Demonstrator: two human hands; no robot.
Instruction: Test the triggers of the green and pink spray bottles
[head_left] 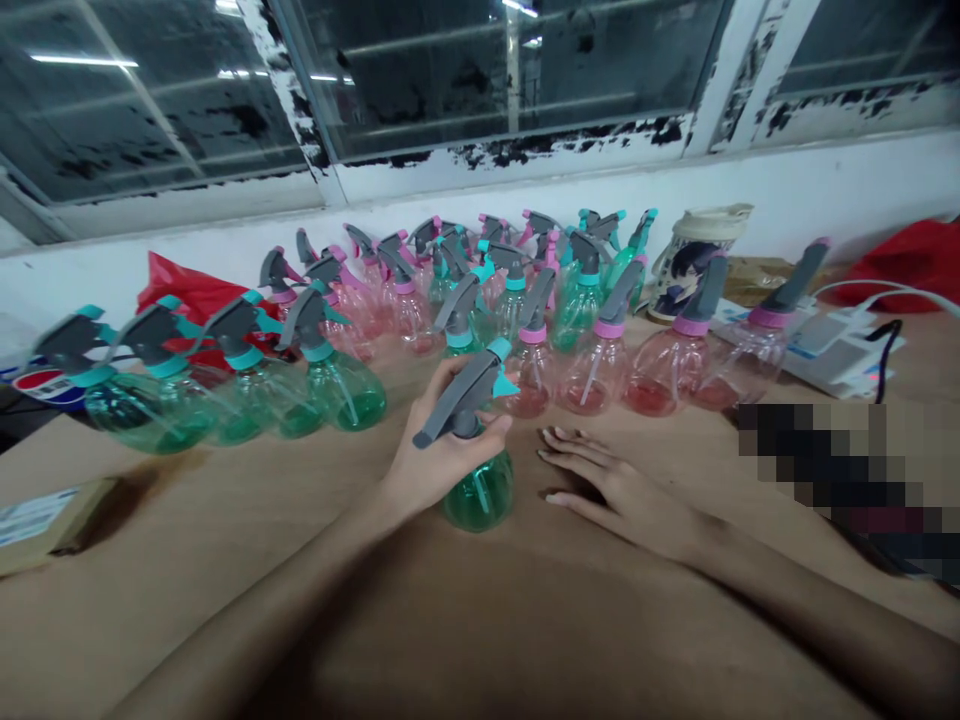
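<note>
My left hand (442, 445) is wrapped round the neck of a green spray bottle (480, 495) with a grey and teal trigger head. The bottle stands upright on the wooden table (315, 610), some green liquid inside. To its right, my right hand (611, 485) lies with fingers stretched out over the tabletop, apart from the bottle and holding nothing. A row of green spray bottles (352, 395) stands to the left. Beyond my right hand stand pink spray bottles (664, 380) with grey and pink heads.
Many more pink and green bottles (412, 320) crowd the back near the wall. A red plastic bag (195, 285) lies at left, a small box (60, 525) at the left edge. At right are a printed cup (694, 265), a white device (840, 350) with cables and another red bag (907, 265).
</note>
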